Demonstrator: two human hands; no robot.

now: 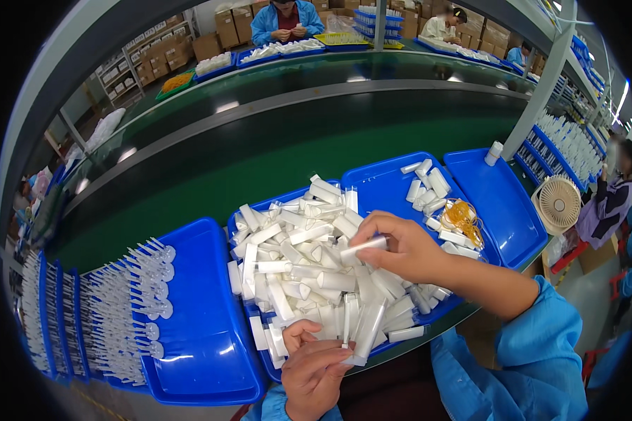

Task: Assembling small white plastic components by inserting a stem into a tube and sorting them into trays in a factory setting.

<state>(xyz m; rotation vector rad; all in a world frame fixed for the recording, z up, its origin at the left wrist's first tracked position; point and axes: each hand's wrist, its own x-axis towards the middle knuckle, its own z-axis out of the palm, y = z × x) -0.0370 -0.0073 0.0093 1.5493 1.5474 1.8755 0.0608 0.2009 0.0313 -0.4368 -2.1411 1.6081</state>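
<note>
My left hand (314, 379) is closed at the near edge of the pile, gripping a clear plastic sleeve (369, 330) and a thin white stick (347, 319) that both point upward. Over the pile, my right hand (414, 252) pinches a short white piece (364, 249) with a clear, shiny covering between thumb and fingers. Beneath both hands, many white pieces (288, 245) in clear wrapping lie heaped in a blue tray (260, 205). My fingers hide the lower ends of what the left hand holds.
Left stands a blue tray (196, 302) with rows of white sticks (119, 302) with clear round ends beside it. Right is a blue tray (379, 182) holding white pieces and orange rubber bands (462, 216). Another tray (498, 203), a fan (560, 202) and a post (541, 98) stand farther right. Co-workers sit beyond the green conveyor (295, 154).
</note>
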